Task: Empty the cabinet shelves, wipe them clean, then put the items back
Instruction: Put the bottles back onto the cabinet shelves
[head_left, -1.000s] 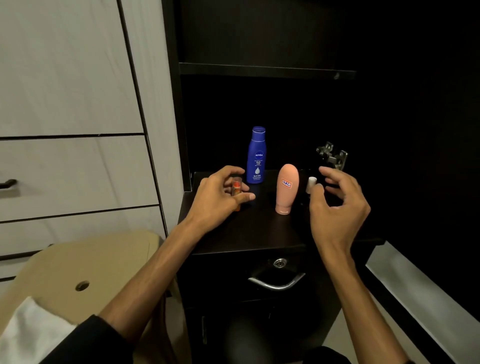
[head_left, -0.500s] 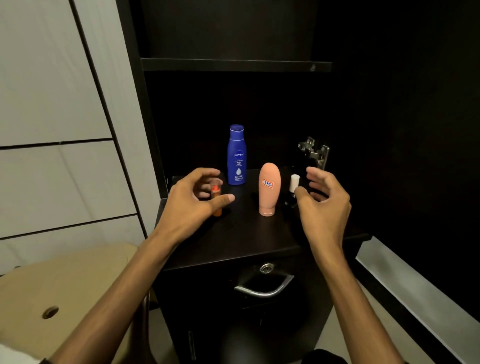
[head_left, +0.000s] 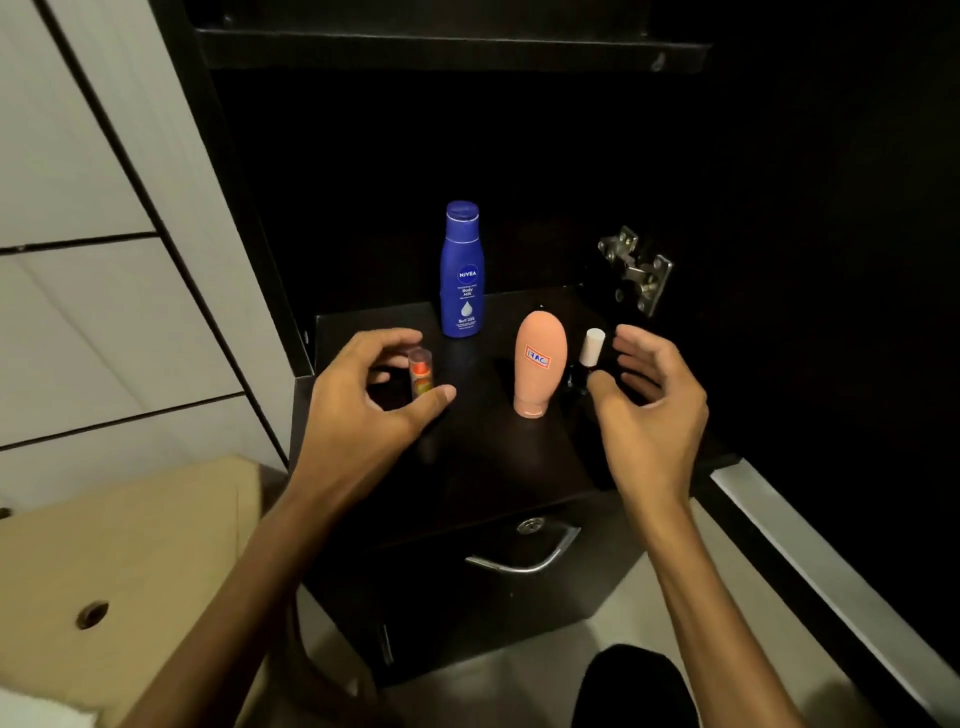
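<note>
While the left hand (head_left: 374, 400) curls loosely around the small orange tube (head_left: 420, 373), fingers spread, none touch it.

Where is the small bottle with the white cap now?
In the head view, the small white-capped bottle stands on the dark shelf, right of centre, just right of the peach tube and just in front of the right hand's fingers.

On the dark shelf (head_left: 483, 467) stand a blue bottle (head_left: 462, 273), a pink tube (head_left: 538, 371), a small orange tube (head_left: 420, 375) and a white-capped bottle (head_left: 591, 349).
</note>
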